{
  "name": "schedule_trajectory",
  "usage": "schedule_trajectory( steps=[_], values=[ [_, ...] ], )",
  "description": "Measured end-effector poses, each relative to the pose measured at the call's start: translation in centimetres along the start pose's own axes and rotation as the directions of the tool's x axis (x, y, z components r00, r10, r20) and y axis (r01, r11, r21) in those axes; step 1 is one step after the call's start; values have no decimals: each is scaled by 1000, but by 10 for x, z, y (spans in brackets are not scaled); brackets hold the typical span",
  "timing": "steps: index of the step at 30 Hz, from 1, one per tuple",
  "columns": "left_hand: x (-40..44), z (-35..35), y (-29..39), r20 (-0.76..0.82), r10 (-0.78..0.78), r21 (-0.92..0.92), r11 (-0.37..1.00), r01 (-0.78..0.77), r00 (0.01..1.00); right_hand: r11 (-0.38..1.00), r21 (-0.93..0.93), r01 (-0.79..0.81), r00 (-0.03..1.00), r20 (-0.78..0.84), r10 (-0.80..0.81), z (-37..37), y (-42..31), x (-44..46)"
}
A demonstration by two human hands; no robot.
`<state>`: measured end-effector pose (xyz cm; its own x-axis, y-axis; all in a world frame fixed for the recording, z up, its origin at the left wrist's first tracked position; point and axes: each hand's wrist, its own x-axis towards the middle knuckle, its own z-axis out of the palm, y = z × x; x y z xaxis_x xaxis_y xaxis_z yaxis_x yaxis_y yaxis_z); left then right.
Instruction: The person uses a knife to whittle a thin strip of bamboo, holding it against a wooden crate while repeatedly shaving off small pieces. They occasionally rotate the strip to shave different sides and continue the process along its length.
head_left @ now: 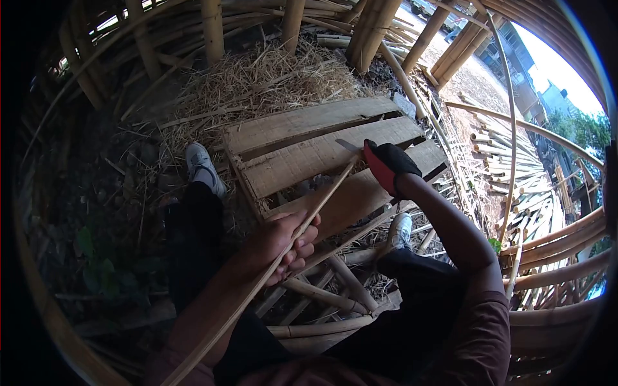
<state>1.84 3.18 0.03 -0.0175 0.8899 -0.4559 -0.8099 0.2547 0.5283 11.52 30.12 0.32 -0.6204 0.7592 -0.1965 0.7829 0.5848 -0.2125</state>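
Note:
My left hand [290,248], bare, is wrapped round a long thin bamboo strip [257,287] that runs from the bottom edge up to the right. In a red and black glove, my right hand [388,166] grips a knife, its fingers closed. The knife's blade [348,145] points left, close to the strip's upper end; whether they touch is unclear. Beneath both lies a low slatted wooden bench [283,168], with gaps between its planks. The knife's handle is hidden in the glove.
Straw shavings [270,80] lie beyond the bench. Upright bamboo posts [212,32] stand behind them. A stack of bamboo poles [515,174] lies at the right. My shoes [205,168] flank the bench, and bamboo pieces [328,296] lie between my legs.

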Motion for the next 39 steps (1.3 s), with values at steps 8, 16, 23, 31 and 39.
schedule_trajectory(
  steps=[8, 16, 23, 31, 39],
  values=[
    [3, 2, -2, -10, 27, 45, 999, -26, 1000, 995, -31, -94, 992, -92, 91, 1, 12, 15],
    [23, 0, 0, 21, 33, 51, 998, -34, 999, 999, 21, 32, 989, -145, -29, 16, 16, 31],
    [20, -1, 1, 15, 19, 142, 990, -21, 1000, 994, -38, -98, 992, -89, 95, -4, -3, 1],
    [30, -1, 2, 25, 18, 121, 992, -21, 1000, 997, 67, -48, 999, 8, 47, -3, -18, -15],
    [38, -5, 0, 43, 19, 90, 996, -23, 999, 1000, -1, 12, 995, -104, -12, 3, -3, 1]
  ],
)
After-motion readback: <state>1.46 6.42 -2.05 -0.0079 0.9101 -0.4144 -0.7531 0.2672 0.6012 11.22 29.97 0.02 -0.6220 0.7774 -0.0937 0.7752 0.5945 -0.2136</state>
